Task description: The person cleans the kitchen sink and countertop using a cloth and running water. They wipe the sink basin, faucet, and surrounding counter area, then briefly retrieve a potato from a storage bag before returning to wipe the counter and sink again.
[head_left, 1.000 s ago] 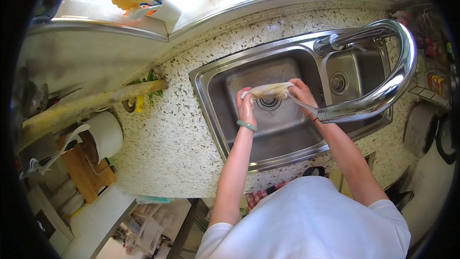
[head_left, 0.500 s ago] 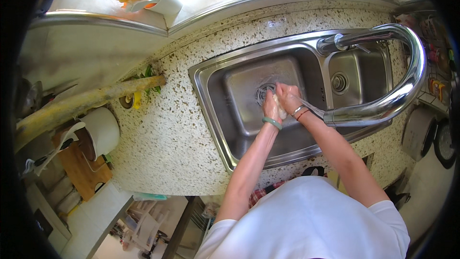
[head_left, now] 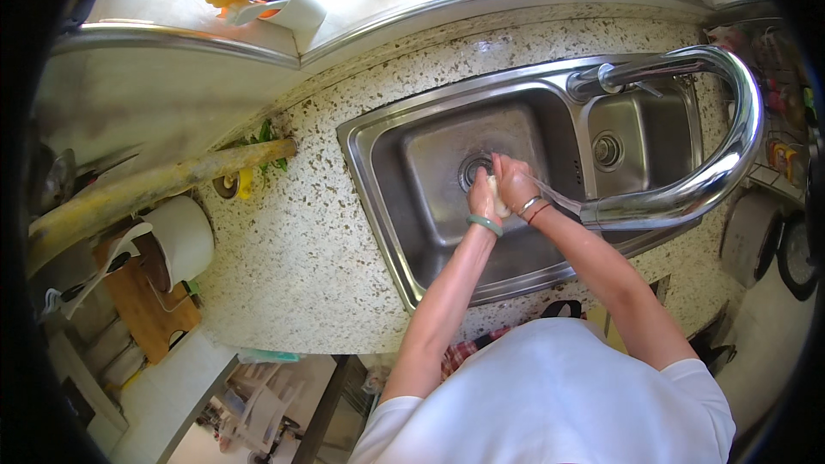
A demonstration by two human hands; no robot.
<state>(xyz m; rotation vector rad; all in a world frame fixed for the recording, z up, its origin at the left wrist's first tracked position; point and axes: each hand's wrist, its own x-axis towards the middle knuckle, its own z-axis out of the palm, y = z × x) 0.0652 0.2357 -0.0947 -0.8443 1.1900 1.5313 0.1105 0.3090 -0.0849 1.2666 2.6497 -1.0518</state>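
Over the large basin of the steel sink [head_left: 412, 193], my left hand [head_left: 483, 195] and my right hand [head_left: 515, 183] are closed together around a small whitish lump [head_left: 498, 198]. Its kind is hidden by the fingers. A thin stream of water [head_left: 554, 195] runs from the curved chrome faucet [head_left: 662, 209] onto my right hand. Beyond my fingertips lies the round drain [head_left: 474, 170]. A green bangle [head_left: 485, 224] circles my left wrist; a silver bracelet and a reddish band are on my right.
At right is the smaller basin [head_left: 632, 133], under the faucet's arch. On the speckled counter [head_left: 284, 266] at left, a long yellowish pole [head_left: 163, 179] slants near a white container [head_left: 182, 236] and a wooden board [head_left: 155, 318]. A white cup [head_left: 296, 7] stands on the sill.
My hands have shifted slightly against each other around the whitish lump, staying over the basin. The water still runs.
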